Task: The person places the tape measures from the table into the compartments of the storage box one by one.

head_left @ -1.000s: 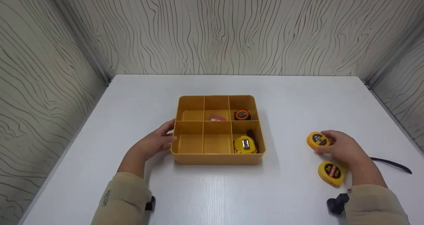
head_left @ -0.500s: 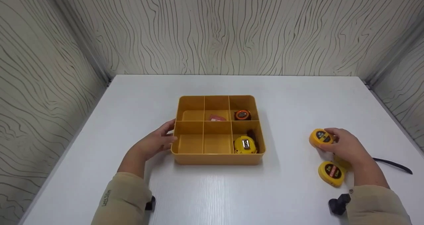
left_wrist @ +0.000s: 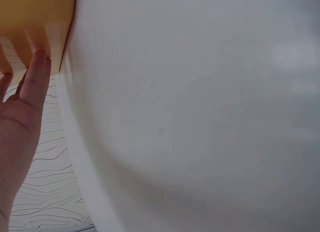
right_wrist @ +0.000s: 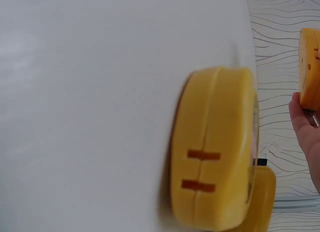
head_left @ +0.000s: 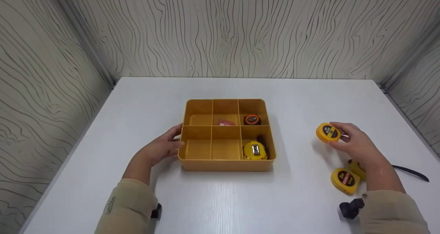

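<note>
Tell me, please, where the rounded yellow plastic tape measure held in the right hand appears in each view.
Head: right of centre, the tape measure pinched in the right hand.
Left wrist: not in this picture.
Right wrist: cut off at the upper right edge.
Landmark in all three: flat white tabletop.

1. The carrying surface was a white table [head_left: 220,196] with a straight far edge; a pale streak of reflected light ran across its near side.
2. A mustard-coloured six-compartment tray [head_left: 227,165] stood flat near the middle of the surface.
3. A yellow tape measure [head_left: 345,181], marked "2m", lay label side up, well to the right of the tray.
4. A second yellow tape measure [head_left: 357,169] lay just behind it, partly covered by the right forearm [head_left: 383,175]; contact between the two could not be determined.
5. A thin, curved black strip [head_left: 410,172] extended rightward from behind that forearm, its left end hidden.
</note>
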The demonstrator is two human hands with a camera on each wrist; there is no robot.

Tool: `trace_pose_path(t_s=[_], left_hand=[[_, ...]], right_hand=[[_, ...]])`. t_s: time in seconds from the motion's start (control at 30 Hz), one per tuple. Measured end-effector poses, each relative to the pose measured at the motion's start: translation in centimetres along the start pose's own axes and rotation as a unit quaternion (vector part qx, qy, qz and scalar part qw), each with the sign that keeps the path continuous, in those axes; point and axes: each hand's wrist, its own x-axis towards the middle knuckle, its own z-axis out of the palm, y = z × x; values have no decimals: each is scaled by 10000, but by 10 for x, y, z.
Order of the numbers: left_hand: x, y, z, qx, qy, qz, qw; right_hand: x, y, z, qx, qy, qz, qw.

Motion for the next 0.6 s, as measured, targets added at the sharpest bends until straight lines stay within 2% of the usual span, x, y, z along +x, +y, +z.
trace_pose_path(t_s=[0.3, 0.6], left_hand=[[1, 0, -1, 9, -58, -83, 9999], [0, -1, -2, -55, -140, 6, 9999]], right_hand=[[-1, -21, -4, 12, 29, -452, 9990], [5, -48, 6, 152, 194, -1058, 9941]])
